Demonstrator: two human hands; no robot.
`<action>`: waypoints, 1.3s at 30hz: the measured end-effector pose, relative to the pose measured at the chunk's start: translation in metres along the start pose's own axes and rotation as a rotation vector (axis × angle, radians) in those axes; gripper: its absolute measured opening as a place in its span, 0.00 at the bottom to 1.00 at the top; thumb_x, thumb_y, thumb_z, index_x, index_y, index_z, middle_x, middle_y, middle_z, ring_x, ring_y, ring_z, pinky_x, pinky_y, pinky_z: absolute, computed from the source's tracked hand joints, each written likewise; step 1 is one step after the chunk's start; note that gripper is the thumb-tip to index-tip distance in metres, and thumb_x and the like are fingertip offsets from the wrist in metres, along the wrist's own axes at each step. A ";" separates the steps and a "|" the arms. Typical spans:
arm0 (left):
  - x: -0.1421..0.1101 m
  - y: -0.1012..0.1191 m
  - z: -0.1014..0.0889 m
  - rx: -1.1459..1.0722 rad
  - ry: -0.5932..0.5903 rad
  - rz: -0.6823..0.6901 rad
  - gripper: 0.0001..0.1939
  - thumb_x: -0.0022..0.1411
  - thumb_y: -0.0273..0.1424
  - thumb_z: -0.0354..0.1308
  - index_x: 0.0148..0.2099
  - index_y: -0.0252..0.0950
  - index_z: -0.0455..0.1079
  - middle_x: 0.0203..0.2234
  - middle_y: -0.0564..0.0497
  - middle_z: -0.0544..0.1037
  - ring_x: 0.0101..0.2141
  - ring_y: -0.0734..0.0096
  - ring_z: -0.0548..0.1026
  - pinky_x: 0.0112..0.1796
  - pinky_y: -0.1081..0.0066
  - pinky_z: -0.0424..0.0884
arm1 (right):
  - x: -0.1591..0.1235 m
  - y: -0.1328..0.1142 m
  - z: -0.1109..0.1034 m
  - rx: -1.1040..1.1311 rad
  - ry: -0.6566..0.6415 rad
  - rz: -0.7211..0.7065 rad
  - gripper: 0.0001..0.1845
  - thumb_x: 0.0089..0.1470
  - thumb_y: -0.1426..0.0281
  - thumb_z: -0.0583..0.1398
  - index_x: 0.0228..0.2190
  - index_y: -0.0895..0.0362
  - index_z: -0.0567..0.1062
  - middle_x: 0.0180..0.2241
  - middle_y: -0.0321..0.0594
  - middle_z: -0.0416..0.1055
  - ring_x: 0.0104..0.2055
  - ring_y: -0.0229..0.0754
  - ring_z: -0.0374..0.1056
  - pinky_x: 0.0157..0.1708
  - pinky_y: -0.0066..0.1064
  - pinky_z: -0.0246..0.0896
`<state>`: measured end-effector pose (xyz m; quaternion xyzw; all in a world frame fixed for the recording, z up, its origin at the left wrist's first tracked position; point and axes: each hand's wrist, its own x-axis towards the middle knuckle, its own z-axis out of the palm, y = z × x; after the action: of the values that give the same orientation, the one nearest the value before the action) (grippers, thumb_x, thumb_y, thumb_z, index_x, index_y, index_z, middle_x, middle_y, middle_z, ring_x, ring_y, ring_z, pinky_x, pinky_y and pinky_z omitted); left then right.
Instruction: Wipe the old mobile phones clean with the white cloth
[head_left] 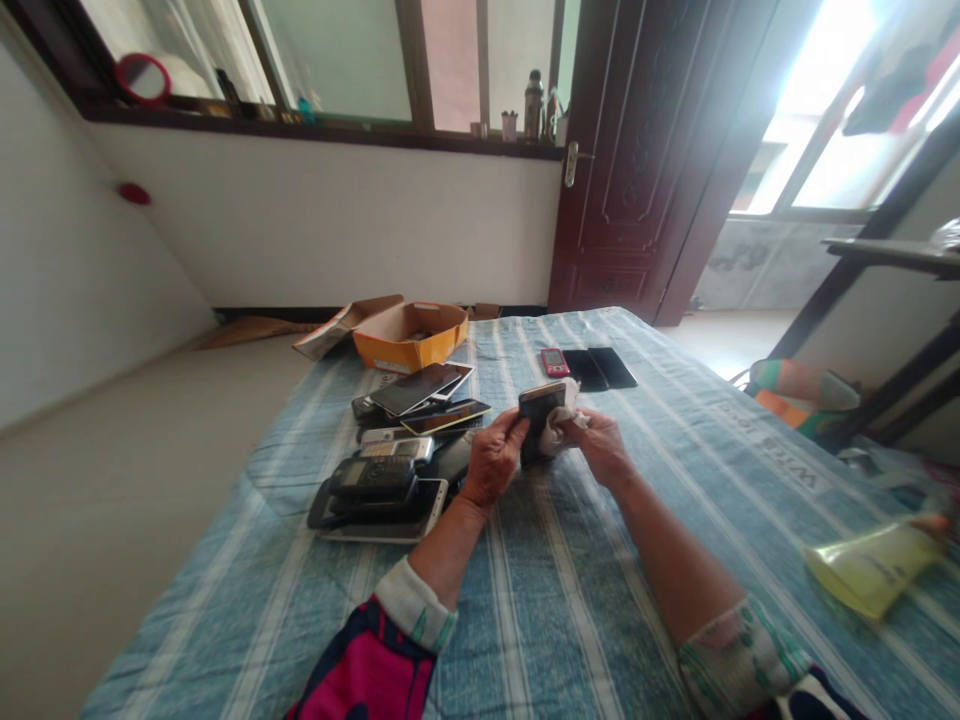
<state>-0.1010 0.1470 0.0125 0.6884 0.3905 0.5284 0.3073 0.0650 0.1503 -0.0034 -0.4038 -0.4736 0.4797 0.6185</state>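
My left hand (495, 462) grips a dark smartphone (537, 408) by its left side, holding it tilted above the striped cloth. My right hand (601, 446) is closed on a crumpled pale cloth (561, 428), which is pressed to the phone's right side. Left of my hands lies a pile of phones: a dark flat one (417, 388) on top at the back, a silver keypad phone (397, 449) in the middle, and a black keypad phone (372, 474) over a white-edged smartphone (426, 508) in front. Beyond my hands are a red phone (554, 362) and dark flat phones (611, 367).
An orange cardboard box (411, 348) stands open at the far edge, its lid (349, 325) leaning beside it. On the right lies a yellow translucent packet (874, 568). Blue striped cloth (570, 600) covers the surface. Behind are a brown door (637, 150) and a window sill (337, 133).
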 end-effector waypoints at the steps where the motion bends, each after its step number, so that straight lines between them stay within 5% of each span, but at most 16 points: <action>1: 0.000 0.000 0.000 -0.003 0.000 0.000 0.15 0.62 0.35 0.52 0.45 0.34 0.74 0.37 0.50 0.80 0.38 0.66 0.75 0.42 0.71 0.69 | -0.001 0.003 -0.002 -0.018 -0.027 0.019 0.21 0.36 0.54 0.68 0.25 0.60 0.77 0.21 0.36 0.72 0.23 0.35 0.64 0.26 0.28 0.59; 10: -0.001 -0.009 0.001 -0.027 -0.011 -0.002 0.13 0.63 0.35 0.51 0.43 0.35 0.74 0.34 0.50 0.79 0.37 0.66 0.75 0.41 0.70 0.70 | 0.002 -0.007 -0.015 -0.214 -0.175 -0.051 0.17 0.44 0.57 0.65 0.29 0.59 0.77 0.24 0.35 0.72 0.26 0.37 0.65 0.30 0.28 0.58; 17: -0.003 -0.014 0.007 -0.152 -0.105 -0.073 0.19 0.62 0.38 0.54 0.51 0.35 0.70 0.40 0.47 0.79 0.39 0.64 0.77 0.40 0.68 0.72 | 0.007 -0.050 -0.032 -0.924 -0.227 -0.374 0.12 0.49 0.74 0.54 0.32 0.58 0.78 0.29 0.37 0.74 0.31 0.38 0.66 0.31 0.26 0.55; 23: -0.004 -0.011 0.008 -0.169 -0.122 -0.221 0.19 0.59 0.40 0.57 0.48 0.32 0.71 0.34 0.46 0.81 0.37 0.63 0.78 0.35 0.69 0.74 | 0.005 -0.066 -0.035 -1.302 -0.316 -0.449 0.11 0.50 0.77 0.53 0.28 0.57 0.75 0.27 0.36 0.69 0.28 0.35 0.61 0.27 0.25 0.47; 29: -0.003 -0.013 0.010 -0.164 -0.111 -0.156 0.17 0.57 0.35 0.58 0.47 0.31 0.71 0.43 0.43 0.79 0.44 0.61 0.77 0.47 0.66 0.72 | 0.004 -0.068 -0.029 -1.471 -0.397 -0.430 0.11 0.52 0.78 0.53 0.26 0.57 0.75 0.27 0.37 0.70 0.26 0.35 0.60 0.25 0.28 0.42; 39: -0.004 -0.011 0.007 0.059 -0.087 -0.046 0.14 0.60 0.36 0.55 0.43 0.33 0.75 0.39 0.45 0.81 0.40 0.61 0.78 0.46 0.66 0.71 | 0.005 -0.069 -0.016 -1.547 -0.473 -0.441 0.11 0.53 0.77 0.54 0.27 0.56 0.76 0.27 0.38 0.70 0.28 0.37 0.62 0.25 0.29 0.41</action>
<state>-0.0972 0.1491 -0.0009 0.7105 0.4077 0.4789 0.3156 0.0961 0.1401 0.0602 -0.5012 -0.8544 -0.0405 0.1310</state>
